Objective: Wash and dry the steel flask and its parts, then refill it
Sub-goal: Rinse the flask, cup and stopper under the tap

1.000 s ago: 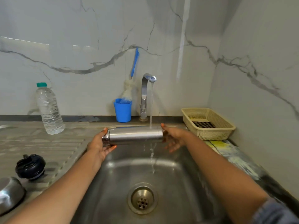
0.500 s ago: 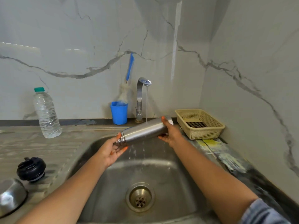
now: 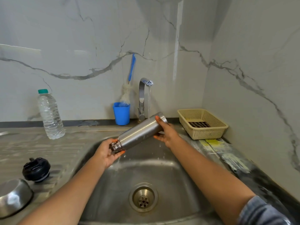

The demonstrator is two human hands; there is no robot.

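Aslant, steel flask (image 3: 141,131) over sink (image 3: 164,174)

Bright, even light; sharp picture.
A pale glare streak runs down the marble wall (image 3: 177,38); soft sheen on the steel flask (image 3: 141,132) and sink (image 3: 172,176); edges bow outward.

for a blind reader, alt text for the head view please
A steel flask is held tilted over the sink, mouth down in the left hand, base in the right hand, at the running tap. Its black lid sits on the drainboard.
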